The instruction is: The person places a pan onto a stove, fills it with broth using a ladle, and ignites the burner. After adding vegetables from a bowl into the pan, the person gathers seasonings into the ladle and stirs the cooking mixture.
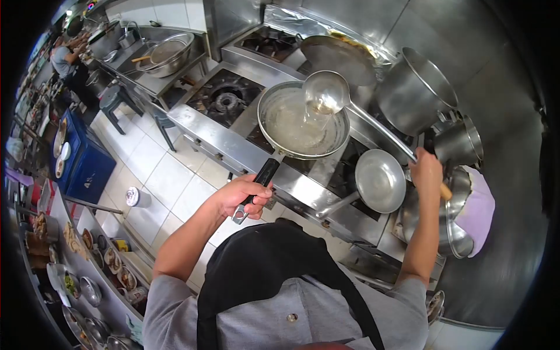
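The left hand (pixel 248 195) grips the black handle (pixel 267 173) of a frying pan (pixel 286 122) over the stove (pixel 233 147). The right hand (pixel 427 167) holds a ladle (pixel 322 87), spilling clear liquid (pixel 317 120) into the pan. A smaller pan (pixel 380 179) rests nearby on the stove.

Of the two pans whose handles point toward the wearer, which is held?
The pan with the black handle, gripped by the left hand; the smaller pan to its right has a metal handle, untouched.
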Demonstrator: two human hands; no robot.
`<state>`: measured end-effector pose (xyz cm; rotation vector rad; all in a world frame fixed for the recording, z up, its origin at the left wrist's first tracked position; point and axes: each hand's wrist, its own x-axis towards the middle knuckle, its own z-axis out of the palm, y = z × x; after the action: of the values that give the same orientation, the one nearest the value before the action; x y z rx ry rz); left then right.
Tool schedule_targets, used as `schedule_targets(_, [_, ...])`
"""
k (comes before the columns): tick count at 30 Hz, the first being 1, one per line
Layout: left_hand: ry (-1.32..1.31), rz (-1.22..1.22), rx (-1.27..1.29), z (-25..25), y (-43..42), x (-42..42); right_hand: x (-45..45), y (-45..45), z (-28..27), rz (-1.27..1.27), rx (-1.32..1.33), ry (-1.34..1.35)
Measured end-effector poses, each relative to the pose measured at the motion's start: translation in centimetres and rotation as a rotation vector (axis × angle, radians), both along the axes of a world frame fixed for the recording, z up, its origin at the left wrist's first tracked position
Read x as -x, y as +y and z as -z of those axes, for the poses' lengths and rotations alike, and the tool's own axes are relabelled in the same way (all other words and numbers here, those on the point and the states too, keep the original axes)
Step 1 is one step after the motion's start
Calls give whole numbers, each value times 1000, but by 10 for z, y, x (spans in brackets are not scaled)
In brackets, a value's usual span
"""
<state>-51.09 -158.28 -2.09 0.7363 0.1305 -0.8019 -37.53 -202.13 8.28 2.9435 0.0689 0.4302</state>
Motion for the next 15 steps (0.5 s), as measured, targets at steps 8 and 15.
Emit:
schedule_targets(8, [9,-86,15,55,93,-25,-15,80,52,-3,-393,206])
schedule_targets(15, [81,-133,-87,85,179,-79,-62,116,115,79,-681,511])
